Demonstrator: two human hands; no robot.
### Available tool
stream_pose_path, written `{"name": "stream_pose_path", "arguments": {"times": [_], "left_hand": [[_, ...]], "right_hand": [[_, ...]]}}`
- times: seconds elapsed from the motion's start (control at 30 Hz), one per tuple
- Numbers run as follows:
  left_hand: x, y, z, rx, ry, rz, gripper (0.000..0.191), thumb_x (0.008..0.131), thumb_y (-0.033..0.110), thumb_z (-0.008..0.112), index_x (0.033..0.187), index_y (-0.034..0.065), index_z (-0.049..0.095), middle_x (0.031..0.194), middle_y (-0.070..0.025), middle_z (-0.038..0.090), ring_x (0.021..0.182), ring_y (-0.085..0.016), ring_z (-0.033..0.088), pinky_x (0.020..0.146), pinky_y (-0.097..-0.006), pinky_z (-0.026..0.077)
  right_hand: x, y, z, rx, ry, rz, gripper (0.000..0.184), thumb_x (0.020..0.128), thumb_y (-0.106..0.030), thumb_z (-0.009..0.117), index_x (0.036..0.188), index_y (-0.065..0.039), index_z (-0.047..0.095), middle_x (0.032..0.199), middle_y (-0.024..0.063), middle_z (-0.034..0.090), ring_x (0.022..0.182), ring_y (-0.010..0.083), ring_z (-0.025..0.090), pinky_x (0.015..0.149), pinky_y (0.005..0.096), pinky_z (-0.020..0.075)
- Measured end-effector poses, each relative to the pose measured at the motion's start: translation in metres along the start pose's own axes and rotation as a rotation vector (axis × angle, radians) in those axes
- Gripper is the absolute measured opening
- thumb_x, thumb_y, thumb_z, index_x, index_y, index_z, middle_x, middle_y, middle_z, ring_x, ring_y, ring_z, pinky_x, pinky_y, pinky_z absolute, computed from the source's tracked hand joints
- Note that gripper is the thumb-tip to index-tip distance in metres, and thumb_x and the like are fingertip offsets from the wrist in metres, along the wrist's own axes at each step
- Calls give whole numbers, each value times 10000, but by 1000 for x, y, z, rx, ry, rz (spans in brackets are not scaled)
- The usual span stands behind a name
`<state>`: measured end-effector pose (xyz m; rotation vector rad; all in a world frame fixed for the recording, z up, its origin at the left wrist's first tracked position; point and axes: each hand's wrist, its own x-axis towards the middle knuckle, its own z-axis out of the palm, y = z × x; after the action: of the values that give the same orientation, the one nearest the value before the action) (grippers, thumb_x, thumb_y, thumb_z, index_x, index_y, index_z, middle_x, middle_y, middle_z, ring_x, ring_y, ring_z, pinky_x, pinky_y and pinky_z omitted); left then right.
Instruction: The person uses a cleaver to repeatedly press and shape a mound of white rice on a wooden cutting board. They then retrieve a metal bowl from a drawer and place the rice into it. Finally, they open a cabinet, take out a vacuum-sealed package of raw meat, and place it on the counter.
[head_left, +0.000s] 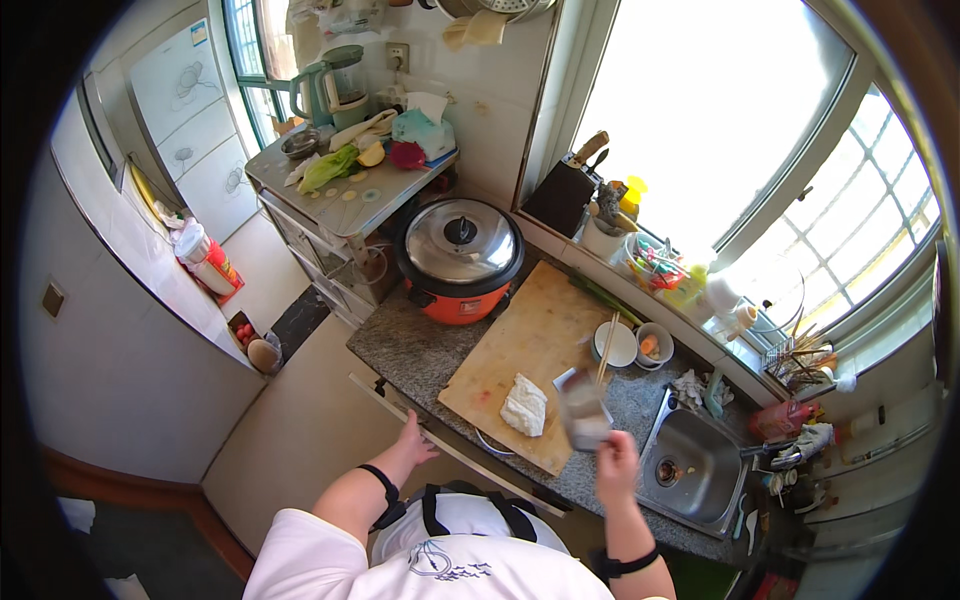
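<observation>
In my right hand (618, 466) is a small flat packet (586, 420), blurred, held by its lower edge over the right side of a wooden cutting board (499, 337). A crumpled white piece (524, 405), perhaps cloth or paper, lies on the board to the packet's left. My left hand (417, 444), fingers apart and holding nothing, is at the front edge of a pulled-out drawer (450, 442); I cannot tell if it touches. Beyond the packet, wooden chopsticks (609, 345) rest across a white bowl (619, 346). Another bowl (664, 336) holds orange pieces.
An orange rice cooker (457, 300) with a metal lid stands behind the board. To the right is a steel sink (694, 465). A knife block (561, 196) and a tub of small items (654, 262) line the windowsill. A cabinet (322, 199) at left carries leafy greens (330, 169) and a blender (346, 86).
</observation>
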<state>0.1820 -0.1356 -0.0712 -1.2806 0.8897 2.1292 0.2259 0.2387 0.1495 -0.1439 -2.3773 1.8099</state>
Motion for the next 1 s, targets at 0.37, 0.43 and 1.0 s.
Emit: {"name": "stream_pose_path", "arguments": {"times": [0.37,0.43,1.0], "left_hand": [[-9,21,-55,131,-98,130,549,974,454,574,1341,56,485,1287,-148,548,1163,-330,550,951,-528,487],[-30,40,-102,74,-79,268,365,951,266,649,1241,74,541,1216,-130,586,1125,-290,583,937,-479,505],[-140,209,-505,-303,465,468,232,974,268,580,784,155,509,676,1,510,692,-150,567,691,-341,514]], "right_hand": [[49,72,214,-677,-390,-803,91,773,-104,623,855,-99,583,896,73,567,895,291,528,797,411,432],[50,85,220,-733,-407,-763,122,777,-103,617,897,-95,596,927,72,579,931,292,535,837,420,425],[-20,-36,443,-433,-602,-455,123,835,-87,674,830,-88,551,868,96,551,911,331,534,819,443,368]]}}
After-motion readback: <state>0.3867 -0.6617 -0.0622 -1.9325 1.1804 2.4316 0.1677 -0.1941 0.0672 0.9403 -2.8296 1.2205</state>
